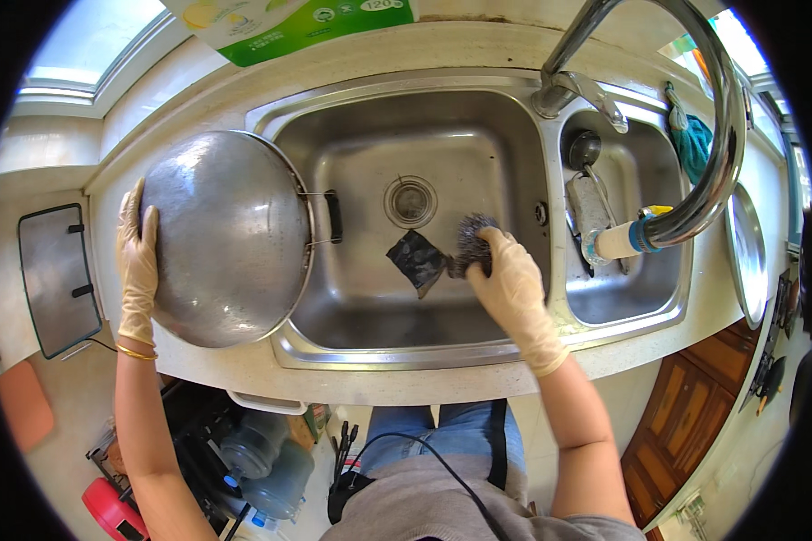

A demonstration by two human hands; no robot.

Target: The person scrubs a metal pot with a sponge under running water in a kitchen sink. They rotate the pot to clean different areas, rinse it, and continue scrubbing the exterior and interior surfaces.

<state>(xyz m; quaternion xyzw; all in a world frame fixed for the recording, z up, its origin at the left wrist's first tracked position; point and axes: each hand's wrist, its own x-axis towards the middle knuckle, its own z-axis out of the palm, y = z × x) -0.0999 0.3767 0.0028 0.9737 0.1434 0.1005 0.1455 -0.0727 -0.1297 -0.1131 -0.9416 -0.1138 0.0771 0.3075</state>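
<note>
A large metal wok (230,237) lies upside down across the left part of the counter, its black side handle (334,216) reaching over the large sink basin (507,135). My left hand (139,250), in a thin pale glove, rests against the wok's left side. In my gloved right hand (507,277) is a steel wool scourer (476,247), held over the basin's right half. A dark square pad or cloth (417,260) lies in the basin just left of the scourer, below the drain (411,201).
A curved chrome faucet (731,122) arches over the small basin (649,297), which holds a ladle (585,150) and other utensils. A teal cloth (691,142) hangs at its right rim. A round metal lid or tray (748,253) leans at the counter's right end. Large water bottles (277,473) stand below.
</note>
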